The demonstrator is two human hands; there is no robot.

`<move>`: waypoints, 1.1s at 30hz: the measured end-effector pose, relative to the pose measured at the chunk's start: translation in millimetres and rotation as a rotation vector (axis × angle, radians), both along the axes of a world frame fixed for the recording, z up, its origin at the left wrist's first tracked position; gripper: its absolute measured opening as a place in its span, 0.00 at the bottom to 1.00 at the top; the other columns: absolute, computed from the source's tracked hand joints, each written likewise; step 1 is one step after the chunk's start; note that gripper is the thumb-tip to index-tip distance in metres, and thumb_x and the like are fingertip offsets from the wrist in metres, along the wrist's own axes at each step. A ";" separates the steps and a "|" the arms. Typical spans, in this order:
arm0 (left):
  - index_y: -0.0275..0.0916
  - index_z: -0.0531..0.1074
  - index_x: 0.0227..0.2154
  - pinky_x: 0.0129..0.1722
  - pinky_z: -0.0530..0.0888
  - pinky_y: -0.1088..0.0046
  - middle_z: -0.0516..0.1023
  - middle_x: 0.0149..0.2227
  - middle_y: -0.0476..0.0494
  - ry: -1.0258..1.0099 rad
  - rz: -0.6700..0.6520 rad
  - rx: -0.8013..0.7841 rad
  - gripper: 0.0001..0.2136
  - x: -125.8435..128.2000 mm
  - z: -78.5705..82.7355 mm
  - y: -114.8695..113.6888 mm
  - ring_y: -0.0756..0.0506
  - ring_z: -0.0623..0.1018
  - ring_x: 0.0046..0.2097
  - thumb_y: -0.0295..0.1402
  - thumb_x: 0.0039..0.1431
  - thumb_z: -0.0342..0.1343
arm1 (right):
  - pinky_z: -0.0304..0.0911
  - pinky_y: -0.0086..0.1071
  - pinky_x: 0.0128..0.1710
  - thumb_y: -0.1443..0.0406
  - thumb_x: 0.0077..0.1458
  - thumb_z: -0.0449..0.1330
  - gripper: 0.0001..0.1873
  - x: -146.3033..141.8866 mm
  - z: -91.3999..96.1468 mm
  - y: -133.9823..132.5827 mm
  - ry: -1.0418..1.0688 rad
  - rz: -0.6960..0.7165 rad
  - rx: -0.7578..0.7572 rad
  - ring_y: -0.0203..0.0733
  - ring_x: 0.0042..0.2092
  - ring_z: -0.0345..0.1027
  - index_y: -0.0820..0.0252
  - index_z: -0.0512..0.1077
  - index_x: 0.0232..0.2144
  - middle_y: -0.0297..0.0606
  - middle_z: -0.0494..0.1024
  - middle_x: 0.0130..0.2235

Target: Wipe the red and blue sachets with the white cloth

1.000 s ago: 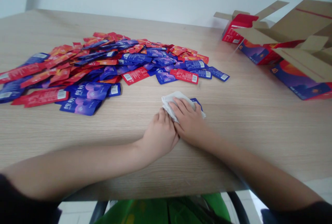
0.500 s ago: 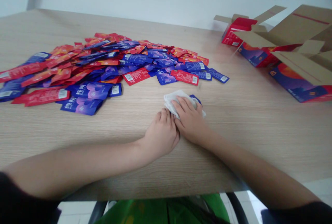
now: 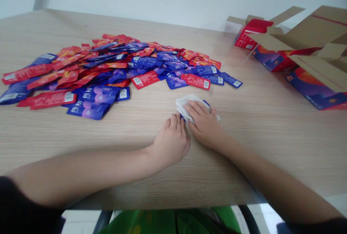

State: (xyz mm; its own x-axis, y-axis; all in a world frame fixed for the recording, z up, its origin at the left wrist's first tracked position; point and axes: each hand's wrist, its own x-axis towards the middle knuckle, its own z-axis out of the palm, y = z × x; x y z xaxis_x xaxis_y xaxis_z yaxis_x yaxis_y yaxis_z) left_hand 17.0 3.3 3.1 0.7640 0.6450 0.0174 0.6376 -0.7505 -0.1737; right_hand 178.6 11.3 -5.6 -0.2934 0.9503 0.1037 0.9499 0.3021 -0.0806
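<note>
My right hand [image 3: 205, 124] lies flat, fingers stretched out, on a white cloth [image 3: 183, 102]. The cloth covers a blue sachet [image 3: 207, 103] on the wooden table [image 3: 271, 132]; only the sachet's corners show. My left hand [image 3: 171, 142] sits right beside the right one. Its fingers are curled and the fingertips press down at the sachet's near-left edge. A wide heap of red and blue sachets [image 3: 114, 66] spreads over the table behind and left of the hands.
Opened cardboard cartons [image 3: 311, 38] with red and blue printed boxes [image 3: 314, 89] stand at the far right. A small red box [image 3: 251, 31] lies beside them. A green seat [image 3: 168, 221] shows below the table's front edge.
Both hands stay on the cloth and sachet, shifted only slightly. The view has drifted a little.
</note>
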 end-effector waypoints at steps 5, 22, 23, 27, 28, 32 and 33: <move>0.17 0.71 0.50 0.50 0.69 0.53 0.72 0.53 0.17 0.001 -0.003 -0.027 0.25 -1.2 1.0 -0.1 0.25 0.69 0.58 0.37 0.66 0.42 | 0.43 0.54 0.60 0.61 0.62 0.43 0.28 -2.5 1.9 -3.5 0.016 0.073 -0.019 0.50 0.66 0.47 0.60 0.57 0.64 0.44 0.56 0.68; 0.14 0.66 0.55 0.52 0.69 0.54 0.68 0.57 0.14 -0.012 0.015 -0.009 0.28 -1.0 -1.0 -0.8 0.26 0.68 0.59 0.38 0.65 0.43 | 0.45 0.56 0.60 0.61 0.63 0.43 0.29 1.3 1.4 -1.6 -0.020 0.018 -0.009 0.51 0.67 0.46 0.59 0.56 0.64 0.45 0.56 0.68; 0.13 0.63 0.57 0.52 0.69 0.54 0.66 0.58 0.13 -0.015 0.019 -0.004 0.29 -1.1 -1.7 -1.1 0.26 0.68 0.59 0.39 0.65 0.44 | 0.45 0.56 0.59 0.61 0.63 0.42 0.28 6.3 1.7 1.5 -0.019 -0.026 -0.010 0.51 0.66 0.47 0.59 0.56 0.64 0.45 0.56 0.68; 0.12 0.60 0.59 0.53 0.68 0.53 0.64 0.59 0.12 -0.006 0.029 -0.011 0.30 -1.1 -2.9 -1.6 0.26 0.67 0.60 0.39 0.65 0.44 | 0.46 0.58 0.59 0.60 0.64 0.42 0.28 15.8 -0.4 8.7 -0.014 -0.156 0.020 0.53 0.66 0.48 0.61 0.57 0.63 0.48 0.57 0.67; 0.12 0.60 0.59 0.53 0.68 0.53 0.64 0.59 0.12 -0.006 0.028 -0.014 0.30 -1.0 -2.5 -1.5 0.26 0.67 0.60 0.39 0.65 0.44 | 0.46 0.58 0.59 0.61 0.64 0.42 0.28 13.9 -1.1 7.8 -0.015 -0.148 0.026 0.53 0.66 0.48 0.61 0.57 0.63 0.48 0.57 0.67; 0.15 0.67 0.54 0.52 0.69 0.53 0.69 0.56 0.15 -0.016 0.006 -0.033 0.27 -1.1 0.0 -0.5 0.26 0.68 0.59 0.38 0.65 0.43 | 0.44 0.57 0.59 0.60 0.62 0.44 0.28 -2.4 -2.6 -2.3 -0.024 -0.004 0.023 0.54 0.66 0.47 0.61 0.57 0.63 0.48 0.56 0.67; 0.16 0.69 0.53 0.52 0.69 0.53 0.70 0.55 0.15 -0.015 0.001 -0.040 0.26 -1.1 0.2 -0.2 0.26 0.68 0.59 0.38 0.66 0.43 | 0.44 0.57 0.59 0.60 0.62 0.45 0.29 -5.4 -2.4 -4.5 -0.023 0.026 0.020 0.53 0.66 0.47 0.61 0.57 0.63 0.47 0.56 0.67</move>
State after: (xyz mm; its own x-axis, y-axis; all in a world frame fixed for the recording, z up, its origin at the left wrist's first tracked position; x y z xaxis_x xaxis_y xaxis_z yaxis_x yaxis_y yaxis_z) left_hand 15.9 3.0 3.3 0.7630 0.6464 0.0026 0.6409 -0.7558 -0.1341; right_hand 173.2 6.8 -8.0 -0.3204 0.9402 0.1159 0.9433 0.3279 -0.0523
